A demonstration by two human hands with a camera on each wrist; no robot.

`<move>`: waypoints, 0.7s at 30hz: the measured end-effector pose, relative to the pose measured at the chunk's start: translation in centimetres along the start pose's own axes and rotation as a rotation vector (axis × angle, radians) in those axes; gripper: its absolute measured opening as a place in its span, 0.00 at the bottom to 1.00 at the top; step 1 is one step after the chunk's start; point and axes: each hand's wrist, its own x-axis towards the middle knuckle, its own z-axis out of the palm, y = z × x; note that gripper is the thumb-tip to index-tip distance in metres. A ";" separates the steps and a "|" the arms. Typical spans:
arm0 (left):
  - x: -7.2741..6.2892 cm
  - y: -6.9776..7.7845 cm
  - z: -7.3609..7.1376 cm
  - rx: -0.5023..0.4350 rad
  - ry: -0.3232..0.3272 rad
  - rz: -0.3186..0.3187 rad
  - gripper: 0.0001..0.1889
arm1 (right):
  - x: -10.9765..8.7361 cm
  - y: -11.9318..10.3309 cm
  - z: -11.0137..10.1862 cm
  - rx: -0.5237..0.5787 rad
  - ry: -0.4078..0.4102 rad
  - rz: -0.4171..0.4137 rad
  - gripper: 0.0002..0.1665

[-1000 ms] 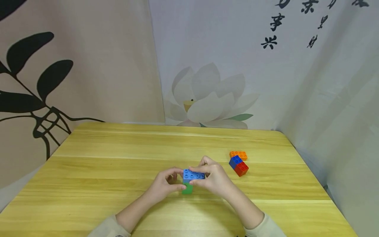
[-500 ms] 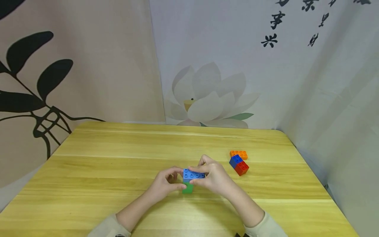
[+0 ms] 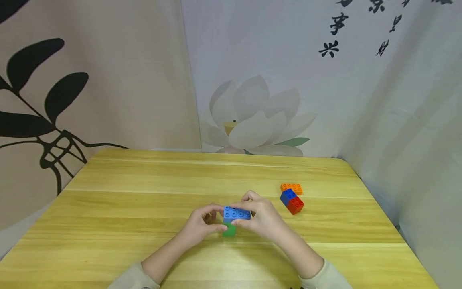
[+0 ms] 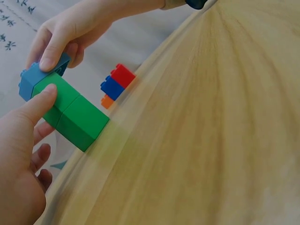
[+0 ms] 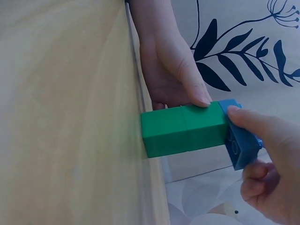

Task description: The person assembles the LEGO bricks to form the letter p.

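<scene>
Two green toy building blocks point(image 5: 185, 129) stand stacked upright on the table, one on the other. Across the top lies a light blue brick point(image 3: 236, 214) with several studs, overhanging to the right so its hollow underside shows in the right wrist view. My left hand point(image 3: 196, 226) pinches the upper green block just under the blue brick, thumb on the near face and fingers behind. With thumb and index finger, my right hand point(image 3: 265, 216) grips the blue brick by its near and far sides, the other fingers curled below its overhanging end.
To the right and farther back on the wooden table point(image 3: 144, 180) lie an orange brick point(image 3: 291, 188), a dark blue brick point(image 3: 288, 196) and a red brick point(image 3: 295, 205), grouped close together. A printed cloth backdrop point(image 3: 144, 80) hangs behind the table's far edge.
</scene>
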 end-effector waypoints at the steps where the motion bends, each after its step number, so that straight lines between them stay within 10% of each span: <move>1: 0.0 0.0 0.0 0.000 0.002 0.001 0.18 | 0.0 0.0 0.1 -0.017 0.006 0.002 0.23; 21: 0.0 -0.3 0.1 0.017 0.022 -0.037 0.19 | -1.7 1.7 0.7 0.108 0.179 -0.095 0.29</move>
